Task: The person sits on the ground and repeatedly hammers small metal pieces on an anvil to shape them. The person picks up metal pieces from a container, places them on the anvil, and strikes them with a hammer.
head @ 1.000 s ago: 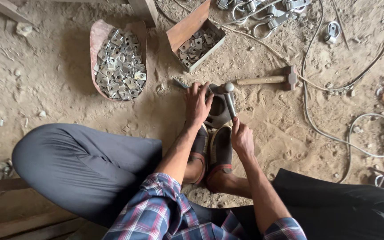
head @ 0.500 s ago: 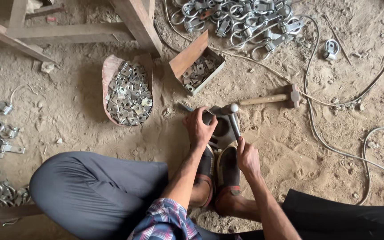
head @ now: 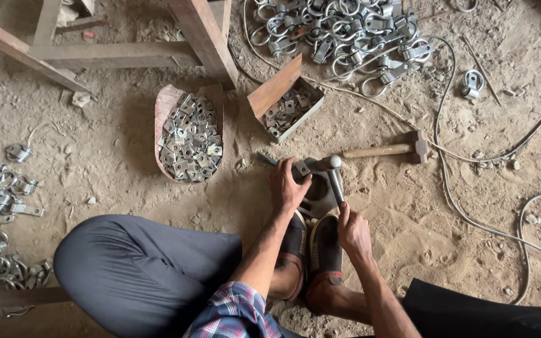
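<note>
Both hands have kept their places on the small metal press tool over the last second, while the view has tipped to take in more of the far floor. Left hand (head: pixel 288 188) lies curled, palm down, over a small metal plate (head: pixel 302 168) on the tool's dark base (head: pixel 319 195); whether it pinches the plate I cannot tell. Right hand (head: pixel 353 230) is closed around the lower end of the upright lever (head: pixel 335 180), which looks about as upright as before, so the work seems mid-stroke. Both feet in slippers (head: pixel 324 250) brace the base. Just right lies a hammer (head: pixel 388 149); farther left, a tray of plates (head: pixel 190 133) and a small box (head: pixel 289 103); far off, a heap of clamps (head: pixel 339 34).
</note>
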